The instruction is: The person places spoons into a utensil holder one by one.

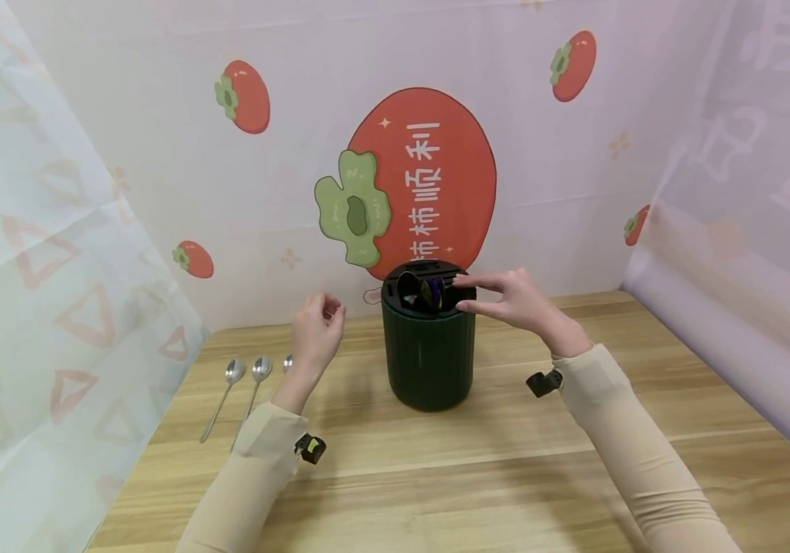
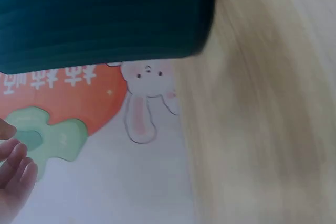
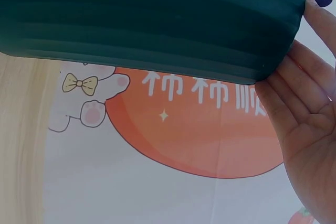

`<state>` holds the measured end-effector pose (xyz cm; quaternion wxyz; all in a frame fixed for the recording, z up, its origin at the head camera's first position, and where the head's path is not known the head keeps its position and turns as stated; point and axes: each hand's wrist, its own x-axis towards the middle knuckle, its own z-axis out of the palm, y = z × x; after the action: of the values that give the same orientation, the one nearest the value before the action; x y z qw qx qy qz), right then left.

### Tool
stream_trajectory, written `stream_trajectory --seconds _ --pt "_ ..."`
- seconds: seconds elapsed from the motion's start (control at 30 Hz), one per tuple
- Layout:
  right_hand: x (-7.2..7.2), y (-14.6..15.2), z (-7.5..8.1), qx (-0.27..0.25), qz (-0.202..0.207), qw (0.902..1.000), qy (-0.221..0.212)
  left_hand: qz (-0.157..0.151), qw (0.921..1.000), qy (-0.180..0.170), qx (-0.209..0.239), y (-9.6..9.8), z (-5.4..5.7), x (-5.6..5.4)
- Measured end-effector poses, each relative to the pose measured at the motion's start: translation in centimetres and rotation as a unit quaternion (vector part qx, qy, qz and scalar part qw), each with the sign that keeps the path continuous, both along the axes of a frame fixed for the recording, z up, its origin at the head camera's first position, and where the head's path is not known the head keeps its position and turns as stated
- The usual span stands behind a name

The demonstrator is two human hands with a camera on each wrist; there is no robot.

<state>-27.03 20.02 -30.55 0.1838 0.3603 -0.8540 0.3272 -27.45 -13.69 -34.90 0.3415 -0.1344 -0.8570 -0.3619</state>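
Note:
A dark green ribbed utensil holder (image 1: 429, 357) with a black slotted top (image 1: 425, 267) stands upright on the table. Several dark, shiny spoon heads (image 1: 431, 293) stick up from its opening. My right hand (image 1: 515, 301) is at the holder's right rim, fingers fairly straight and thumb apart from them. In the right wrist view its fingers (image 3: 302, 77) lie along the rim end of the holder. My left hand (image 1: 315, 330) hovers left of the holder, fingers loosely bent and holding nothing. In the left wrist view, its fingertips (image 2: 23, 166) are away from the holder.
Silver spoons lie at the table's left: one (image 1: 233, 372) outermost, another (image 1: 261, 370) beside it, and a third (image 1: 287, 362) partly hidden behind my left hand. A printed persimmon cloth (image 1: 284, 192) hangs behind the wooden table (image 1: 395, 491) and along both sides.

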Motion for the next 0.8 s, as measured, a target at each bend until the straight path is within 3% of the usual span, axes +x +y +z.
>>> stream_trajectory --seconds 0.43,0.8 --pt "0.0 -0.2 0.0 0.0 0.0 0.9999 -0.011 0.033 0.998 -0.047 -0.026 -2.1 -2.6 -0.4" --pt "0.0 -0.1 0.0 -0.003 0.0 1.0 -0.008 0.076 0.9911 -0.102 -0.04 -4.3 -4.5 -0.4"
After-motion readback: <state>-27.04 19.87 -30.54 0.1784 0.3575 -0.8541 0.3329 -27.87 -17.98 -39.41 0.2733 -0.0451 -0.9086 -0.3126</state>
